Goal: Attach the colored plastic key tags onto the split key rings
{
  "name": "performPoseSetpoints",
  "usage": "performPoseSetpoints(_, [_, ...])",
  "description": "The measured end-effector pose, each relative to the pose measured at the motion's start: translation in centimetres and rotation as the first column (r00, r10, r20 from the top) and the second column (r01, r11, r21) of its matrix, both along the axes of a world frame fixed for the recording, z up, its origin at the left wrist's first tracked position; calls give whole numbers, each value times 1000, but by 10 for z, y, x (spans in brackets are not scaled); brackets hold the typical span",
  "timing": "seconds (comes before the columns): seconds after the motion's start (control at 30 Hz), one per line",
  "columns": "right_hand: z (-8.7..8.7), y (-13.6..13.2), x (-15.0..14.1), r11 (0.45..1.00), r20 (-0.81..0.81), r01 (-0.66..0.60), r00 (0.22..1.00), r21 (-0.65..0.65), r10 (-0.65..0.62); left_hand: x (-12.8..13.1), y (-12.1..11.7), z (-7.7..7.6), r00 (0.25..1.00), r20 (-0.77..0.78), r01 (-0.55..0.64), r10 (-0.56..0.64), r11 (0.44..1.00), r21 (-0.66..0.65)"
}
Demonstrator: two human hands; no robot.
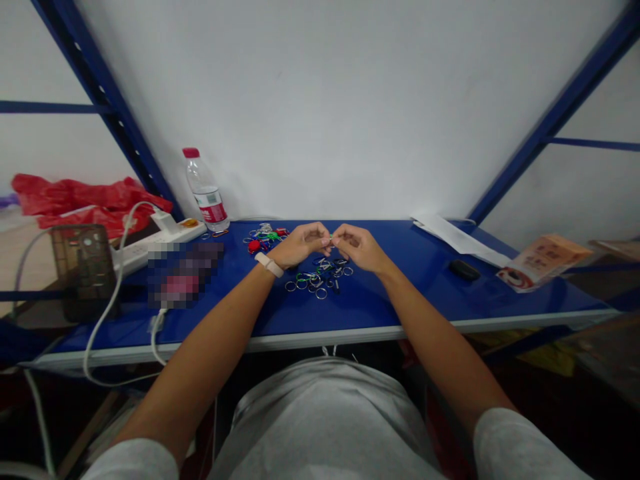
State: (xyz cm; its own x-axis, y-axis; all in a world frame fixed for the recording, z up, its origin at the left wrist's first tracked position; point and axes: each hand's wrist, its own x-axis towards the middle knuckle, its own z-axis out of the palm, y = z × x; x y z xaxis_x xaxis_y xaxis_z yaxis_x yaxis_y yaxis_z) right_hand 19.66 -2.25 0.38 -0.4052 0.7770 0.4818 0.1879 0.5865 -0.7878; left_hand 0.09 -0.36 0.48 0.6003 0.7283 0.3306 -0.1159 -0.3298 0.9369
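Observation:
My left hand (pixel 303 244) and my right hand (pixel 358 247) meet over the middle of the blue table, fingertips pinched close together. Between the fingertips is a small item, too small and covered to name. Just below my hands lies a loose pile of metal key rings (pixel 321 293) with small dark and green clips among them. Beside my left hand, further back, sits a heap of rings with red and green pieces (pixel 255 247). A pale band (pixel 269 265) is around my left wrist.
On the left stand a water bottle (pixel 209 193), a white power strip (pixel 145 248) with a cable, and a blurred-out phone (pixel 185 277). To the right lie white papers (pixel 460 240), a small black object (pixel 464 269) and an orange-white box (pixel 543 261). Blue shelf posts flank the table.

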Motion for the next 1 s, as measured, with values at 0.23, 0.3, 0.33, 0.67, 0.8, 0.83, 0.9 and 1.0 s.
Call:
performPoseSetpoints(0.23, [4, -1, 7, 986, 71, -104, 991, -127, 114, -6, -3, 8, 989, -126, 75, -76, 997, -12])
performPoseSetpoints(0.3, [6, -1, 11, 958, 100, -188, 972, -216, 213, -9, -5, 12, 965, -221, 136, -142, 990, -39])
performPoseSetpoints(0.33, [7, -2, 12, 941, 109, -221, 961, -255, 255, -11, -6, 13, 951, -259, 161, -170, 985, -57])
performPoseSetpoints(0.67, [16, -9, 17, 772, 133, -430, 830, -467, 542, -13, -14, 18, 850, -347, 355, -397, 917, -182])
performPoseSetpoints(0.8, [16, -10, 16, 747, 130, -453, 808, -486, 575, -12, -17, 20, 835, -342, 387, -431, 902, -191])
performPoseSetpoints(0.83, [16, -10, 16, 747, 130, -454, 807, -486, 576, -12, -17, 20, 834, -338, 391, -435, 900, -192])
performPoseSetpoints(0.9, [17, -11, 16, 753, 143, -446, 809, -483, 571, -12, -17, 20, 834, -331, 396, -441, 897, -197])
performPoseSetpoints(1.0, [18, -12, 16, 763, 160, -437, 810, -477, 564, -12, -17, 19, 836, -317, 399, -449, 892, -211])
